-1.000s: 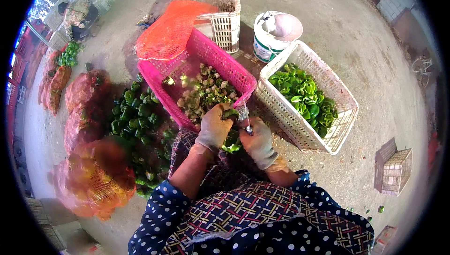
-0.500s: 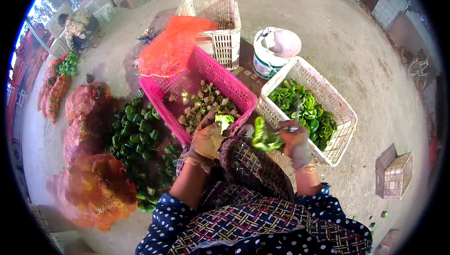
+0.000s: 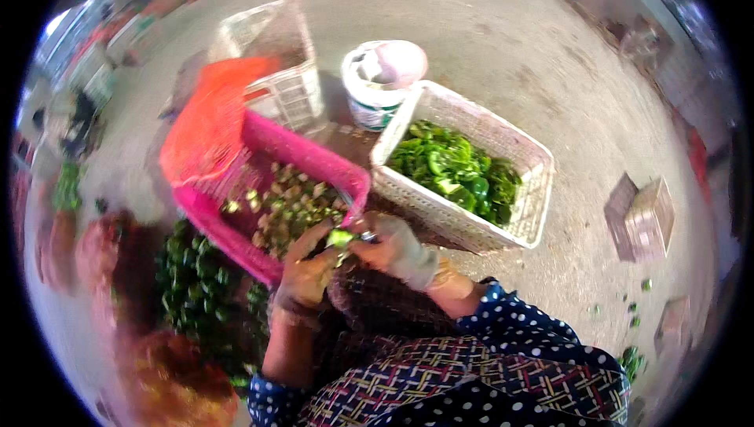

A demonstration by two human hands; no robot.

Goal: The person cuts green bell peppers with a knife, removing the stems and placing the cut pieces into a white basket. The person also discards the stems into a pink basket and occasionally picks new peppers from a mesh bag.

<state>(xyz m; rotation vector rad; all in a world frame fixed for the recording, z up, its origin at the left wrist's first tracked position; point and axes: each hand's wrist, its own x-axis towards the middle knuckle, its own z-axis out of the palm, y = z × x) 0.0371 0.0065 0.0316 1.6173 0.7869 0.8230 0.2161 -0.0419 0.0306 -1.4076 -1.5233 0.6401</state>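
Note:
Both gloved hands meet at the front edge of the pink crate (image 3: pixel 192 211), which holds pale brown pepper cores (image 3: pixel 287 205). My left hand (image 3: pixel 306 268) is closed on a piece of green pepper (image 3: pixel 341 238). My right hand (image 3: pixel 389 248) is closed beside it on a small metal tool (image 3: pixel 367 235), apparently a knife, largely hidden by the fingers. A white crate (image 3: pixel 534 207) at the right holds cut green peppers (image 3: pixel 448 168).
Behind stand a white bucket (image 3: pixel 373 105) and a white crate (image 3: pixel 259 26) with red mesh (image 3: pixel 204 113) over the pink crate. Whole peppers (image 3: pixel 192 278) and filled sacks (image 3: pixel 102 250) lie left. Another crate (image 3: pixel 648 223) is right. A blurred crouching person (image 3: pixel 75 128) is far left.
My right hand swung out with pepper pieces toward the white crate half a second ago and is back beside my left hand. The view has turned, shifting the crates leftward in the picture.

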